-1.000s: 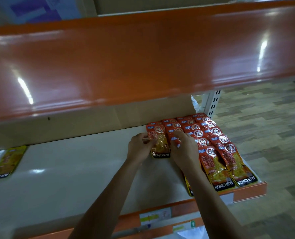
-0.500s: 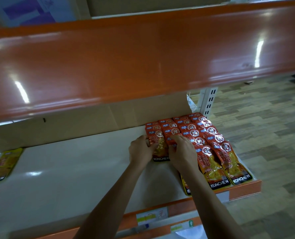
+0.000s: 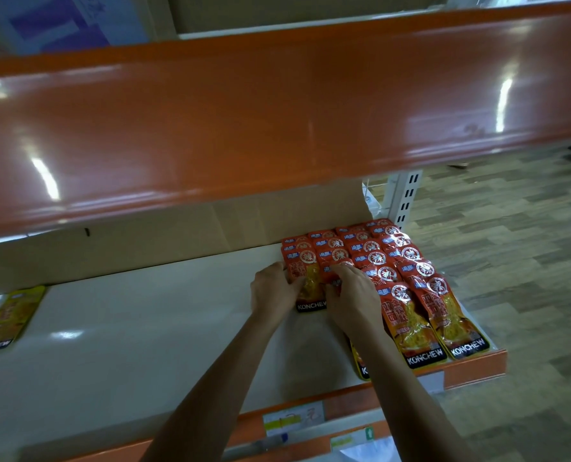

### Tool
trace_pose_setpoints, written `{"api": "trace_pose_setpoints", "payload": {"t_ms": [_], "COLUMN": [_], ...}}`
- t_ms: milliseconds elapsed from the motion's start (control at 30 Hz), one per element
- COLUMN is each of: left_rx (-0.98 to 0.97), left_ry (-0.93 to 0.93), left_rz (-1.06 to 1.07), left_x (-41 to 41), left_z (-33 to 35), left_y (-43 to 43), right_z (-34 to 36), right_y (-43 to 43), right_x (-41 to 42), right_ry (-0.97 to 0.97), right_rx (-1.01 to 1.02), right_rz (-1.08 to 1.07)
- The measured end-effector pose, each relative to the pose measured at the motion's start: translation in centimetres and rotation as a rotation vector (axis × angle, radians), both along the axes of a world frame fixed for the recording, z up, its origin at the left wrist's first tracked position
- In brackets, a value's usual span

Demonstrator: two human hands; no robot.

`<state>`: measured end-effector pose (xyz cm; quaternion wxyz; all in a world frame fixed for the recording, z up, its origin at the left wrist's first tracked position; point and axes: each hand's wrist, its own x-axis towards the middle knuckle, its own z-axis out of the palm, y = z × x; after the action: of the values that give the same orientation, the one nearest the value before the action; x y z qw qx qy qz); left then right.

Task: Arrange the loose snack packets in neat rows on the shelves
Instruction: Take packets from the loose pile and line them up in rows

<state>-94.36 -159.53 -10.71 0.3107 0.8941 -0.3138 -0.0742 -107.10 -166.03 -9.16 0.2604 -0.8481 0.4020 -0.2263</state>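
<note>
Shelving takes up most of the view: the glossy orange edge of the upper shelf (image 3: 277,121) is stretched across the upper half, and the pale lower shelf (image 3: 127,328) is seen beneath it, backed by a cardboard panel (image 3: 177,241). Patterned floor (image 3: 510,278) is shown to the right, beyond a white slotted post (image 3: 407,198).

At the right end of the lower shelf, red snack packets (image 3: 394,261) are laid flat in four overlapping rows that run from the back panel toward the orange front lip. The two rightmost rows are extended almost to the lip; the leftmost row is ended farther back by a front packet (image 3: 310,288) marked KONCHEW.

That front packet is flanked by both hands. Its left edge is pinched by the left hand (image 3: 272,291), thumb on top and fingers curled at the side. The right hand (image 3: 350,295) is set on the second row with its fingers bent down onto the red wrappers and its thumb against the front packet's right edge; whether anything is gripped there cannot be told.

A single yellow packet (image 3: 9,318) is left flat at the far left of the shelf, well apart from the rows. A label strip (image 3: 294,416) is fixed to the front lip.
</note>
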Motion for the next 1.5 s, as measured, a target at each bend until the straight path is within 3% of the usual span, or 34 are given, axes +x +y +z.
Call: {"api": "trace_pose_setpoints", "payload": {"t_ms": [500,667,933,1500], "left_rx": [0.019,0.049,0.059,0.129], "left_ry": [-0.037,-0.171,-0.175,-0.249], "left_rz": [0.027,0.01,0.118,0.39], "left_x": [-0.3,0.0,2.5,10.3], "left_z": [0.7,0.9,1.0,1.3], "left_y": [2.2,6.3,16.7,47.8], "right_z": [0.8,0.5,-0.2,-0.5], "right_y": [1.2,4.6,14.0,42.3], "right_x": [1.4,3.8,7.7,19.0], "right_ry": [0.017,0.036,0.04,0.081], "right_rx": [-0.052,-0.039,-0.039,-0.095], "right_rz": [0.086,0.226,0.389,0.65]}}
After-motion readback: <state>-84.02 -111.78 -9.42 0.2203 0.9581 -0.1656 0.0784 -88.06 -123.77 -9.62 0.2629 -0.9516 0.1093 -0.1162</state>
